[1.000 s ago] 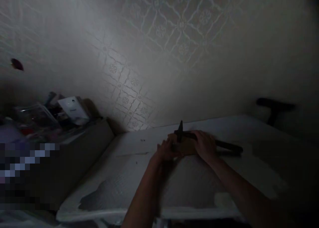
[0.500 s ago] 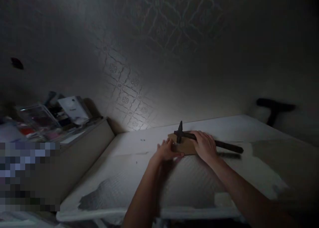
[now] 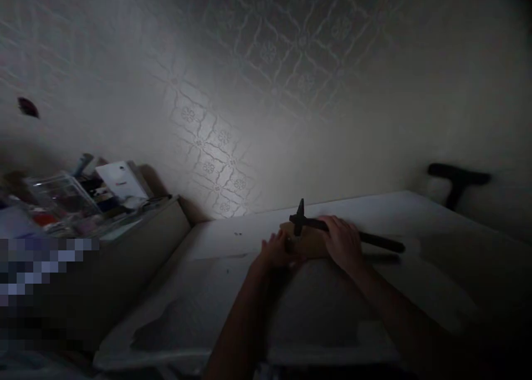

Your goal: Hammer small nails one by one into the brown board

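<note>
My right hand (image 3: 343, 242) is wrapped round the dark handle of a hammer (image 3: 381, 241). The hammer's head is over a flat piece of brown board (image 3: 312, 247) on the white table, with its narrow end pointing up. Whether the lower face touches the board, I cannot tell. At the board's left end, my left hand (image 3: 274, 252) grips the edge, thumb along the near side and fingers beyond. Something small may lie by those fingertips, but it is too dark to make out.
A few tiny dark bits (image 3: 238, 234) lie on the white tabletop (image 3: 216, 239). To the left, a cabinet (image 3: 143, 247) carries a clear plastic box (image 3: 62, 194), a white box (image 3: 121, 180) and clutter. A patterned wall (image 3: 332, 147) rises behind. A black T-shaped object (image 3: 457, 178) is at right.
The hammer's head has risen very slightly. My left hand keeps its place on the board. The table and my arms look darker, while the wall looks brighter.
</note>
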### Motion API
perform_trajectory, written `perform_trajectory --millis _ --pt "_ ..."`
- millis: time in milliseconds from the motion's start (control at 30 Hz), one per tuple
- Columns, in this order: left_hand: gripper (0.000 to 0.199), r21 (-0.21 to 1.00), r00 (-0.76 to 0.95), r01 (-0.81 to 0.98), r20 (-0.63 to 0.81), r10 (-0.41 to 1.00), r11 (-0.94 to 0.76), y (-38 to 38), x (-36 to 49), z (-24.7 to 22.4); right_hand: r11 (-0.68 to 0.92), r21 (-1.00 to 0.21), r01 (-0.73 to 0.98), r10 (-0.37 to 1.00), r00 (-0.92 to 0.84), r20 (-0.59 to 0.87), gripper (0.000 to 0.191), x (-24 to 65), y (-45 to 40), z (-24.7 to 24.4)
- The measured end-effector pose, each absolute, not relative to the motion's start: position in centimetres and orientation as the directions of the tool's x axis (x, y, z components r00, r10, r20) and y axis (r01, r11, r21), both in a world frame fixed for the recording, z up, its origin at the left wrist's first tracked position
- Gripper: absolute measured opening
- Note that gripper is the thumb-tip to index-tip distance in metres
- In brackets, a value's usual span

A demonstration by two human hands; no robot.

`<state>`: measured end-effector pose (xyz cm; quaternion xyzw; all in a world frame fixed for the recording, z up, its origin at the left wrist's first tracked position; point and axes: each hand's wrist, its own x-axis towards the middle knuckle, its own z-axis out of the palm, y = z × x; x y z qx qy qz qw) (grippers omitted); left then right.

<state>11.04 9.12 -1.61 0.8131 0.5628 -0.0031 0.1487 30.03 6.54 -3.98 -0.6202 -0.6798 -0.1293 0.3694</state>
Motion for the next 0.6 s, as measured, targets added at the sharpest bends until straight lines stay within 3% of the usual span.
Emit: perform_trajectory --millis 600 --pt "0.102 0.247 0.359 0.918 -0.188 0.914 -0.309 9.37 11.04 -1.92 0.209 -0.260 0.943 0.737 0.023 0.676 0.025 30.16 6.56 -3.89"
